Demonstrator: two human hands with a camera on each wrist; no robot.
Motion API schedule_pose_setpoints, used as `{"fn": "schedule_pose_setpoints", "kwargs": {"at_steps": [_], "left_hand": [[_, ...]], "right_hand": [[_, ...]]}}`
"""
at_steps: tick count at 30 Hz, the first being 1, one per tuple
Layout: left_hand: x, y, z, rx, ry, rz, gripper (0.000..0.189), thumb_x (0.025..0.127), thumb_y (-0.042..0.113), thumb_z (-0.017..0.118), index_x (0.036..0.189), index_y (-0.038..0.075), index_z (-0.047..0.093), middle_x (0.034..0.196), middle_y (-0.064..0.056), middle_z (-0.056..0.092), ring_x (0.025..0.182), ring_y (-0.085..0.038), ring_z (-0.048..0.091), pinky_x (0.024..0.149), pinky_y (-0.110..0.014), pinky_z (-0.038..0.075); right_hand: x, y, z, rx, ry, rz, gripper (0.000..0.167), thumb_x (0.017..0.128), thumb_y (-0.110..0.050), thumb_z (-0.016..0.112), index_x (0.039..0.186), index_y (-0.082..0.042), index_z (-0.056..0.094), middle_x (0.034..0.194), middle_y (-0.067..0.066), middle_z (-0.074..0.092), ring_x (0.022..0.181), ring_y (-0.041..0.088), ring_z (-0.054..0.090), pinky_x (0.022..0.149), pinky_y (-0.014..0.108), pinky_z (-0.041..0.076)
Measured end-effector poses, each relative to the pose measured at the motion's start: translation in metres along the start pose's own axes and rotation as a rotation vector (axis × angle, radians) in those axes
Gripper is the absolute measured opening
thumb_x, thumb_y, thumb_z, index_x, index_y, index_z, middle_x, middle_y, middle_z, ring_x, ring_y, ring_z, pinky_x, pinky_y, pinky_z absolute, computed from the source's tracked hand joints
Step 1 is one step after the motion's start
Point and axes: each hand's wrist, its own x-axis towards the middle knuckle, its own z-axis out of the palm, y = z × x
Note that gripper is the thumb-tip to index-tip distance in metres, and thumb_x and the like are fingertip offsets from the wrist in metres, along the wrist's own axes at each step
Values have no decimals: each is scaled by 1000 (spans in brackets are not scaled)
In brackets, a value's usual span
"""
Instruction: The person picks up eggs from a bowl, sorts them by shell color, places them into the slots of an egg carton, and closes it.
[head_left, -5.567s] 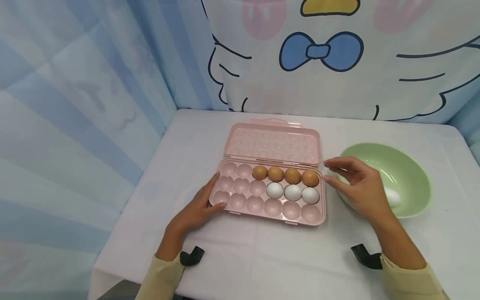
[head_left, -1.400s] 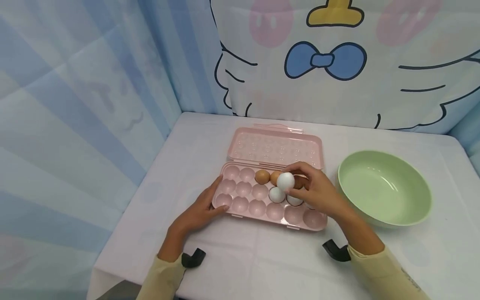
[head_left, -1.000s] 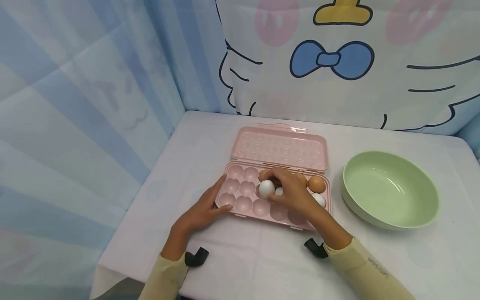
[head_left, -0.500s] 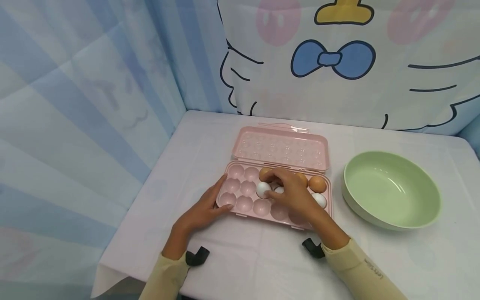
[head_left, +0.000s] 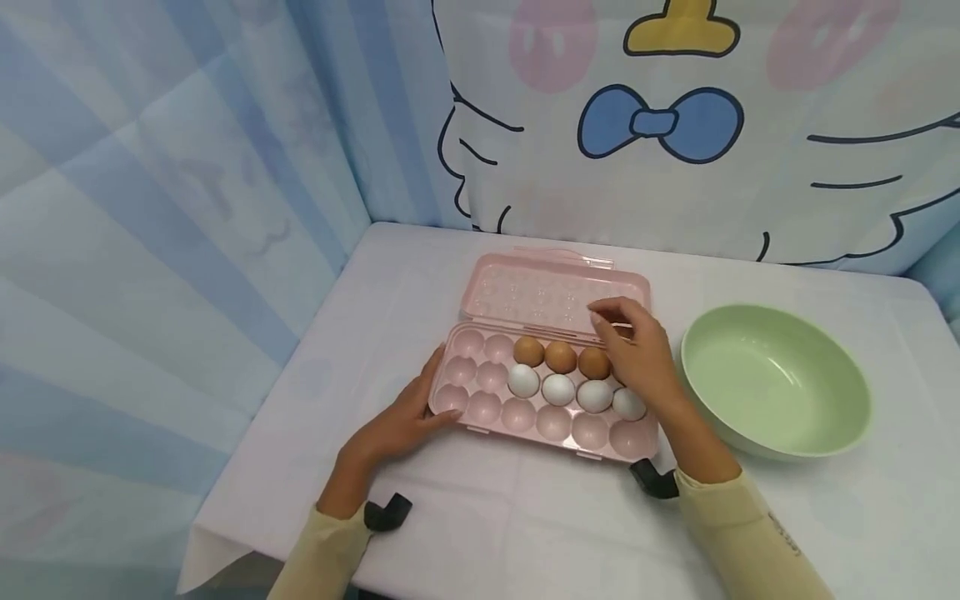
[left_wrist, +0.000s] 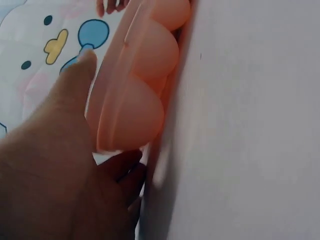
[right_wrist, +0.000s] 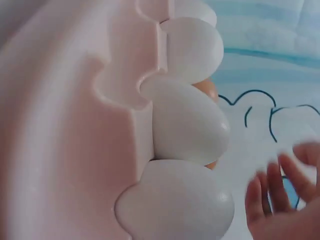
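A pink plastic egg box (head_left: 553, 423) lies with its lid (head_left: 536, 292) folded back. Its left end is gripped by my left hand (head_left: 401, 421); in the left wrist view, the thumb (left_wrist: 82, 75) lies along the rim, fingers below. Several white eggs (head_left: 558, 389) fill the middle row from its third cup to the right end. Behind them sit brown eggs (head_left: 561, 357), the rightmost spot hidden by my right hand (head_left: 641, 354). That hand hovers over the back right of the box, holding nothing, fingers loosely bent. The right wrist view shows white eggs (right_wrist: 190, 122) seated in their cups.
A light green bowl (head_left: 776, 383) stands just right of the box, close to my right forearm. White cloth (head_left: 480, 517) covers the table. A printed curtain (head_left: 652, 192) hangs along the back edge, and a blue striped one (head_left: 187, 250) on the left.
My right hand has let go of a white egg, now seated at the left end of the white row, and moved right and back. Earliest, a white egg lay in the bowl. The left hand stayed.
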Motion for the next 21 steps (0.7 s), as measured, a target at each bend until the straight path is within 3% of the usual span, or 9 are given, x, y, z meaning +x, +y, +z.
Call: {"fn": "schedule_pose_setpoints", "kwargs": {"at_steps": [2,4,7,10,12,15,18,21], "left_hand": [[-1,6,-5,4,-32,2,103,102,31,69,166,17,-10,173,-4,2,156,-22,7,122,-51,15],[-2,15,-14,36,-58,-12,102,102,33,69,166,19,-9,173,-6,2,156,-25,7,122,-53,16],[0,35,-34,110,-80,-75,99,101,40,69,168,24,-2,172,-6,7,155,-29,13,120,-56,21],[10,57,-60,208,-97,-122,92,101,44,68,168,31,7,170,-9,20,151,-35,27,115,-61,30],[26,68,-79,270,-108,-135,87,101,44,67,168,32,11,167,-12,29,148,-37,35,112,-62,34],[62,74,-102,329,-126,-152,81,104,40,64,167,30,16,160,-18,39,142,-39,43,110,-61,38],[107,63,-112,318,-167,-197,74,106,39,59,167,25,19,151,-22,47,132,-40,52,107,-57,42],[144,45,-113,214,-230,-298,68,109,41,53,167,25,20,144,-23,50,119,-39,59,103,-53,45]], "right_hand": [[2,1,-8,-38,67,46,27,107,-17,57,127,-2,66,123,14,62,115,27,59,99,35,47],[4,1,-15,-92,83,95,31,108,-19,54,132,-1,64,128,20,57,118,33,55,101,45,45],[6,-3,-25,-184,25,168,39,109,-23,49,140,-2,58,136,29,46,127,45,45,102,59,39],[15,-14,-36,-264,-62,214,45,110,-27,47,148,-3,51,142,35,37,133,52,35,101,68,35],[28,-24,-43,-307,-109,239,48,110,-26,46,152,-3,47,143,37,34,135,55,31,102,71,33],[51,-29,-50,-343,-158,298,49,110,-25,43,155,-5,43,147,39,30,137,57,28,103,73,33],[71,-21,-57,-334,-237,405,51,109,-21,39,157,-5,39,153,39,24,141,58,22,107,73,30],[81,-9,-65,-242,-355,535,52,111,-19,35,159,-2,33,160,35,22,146,56,17,113,71,24]]}}
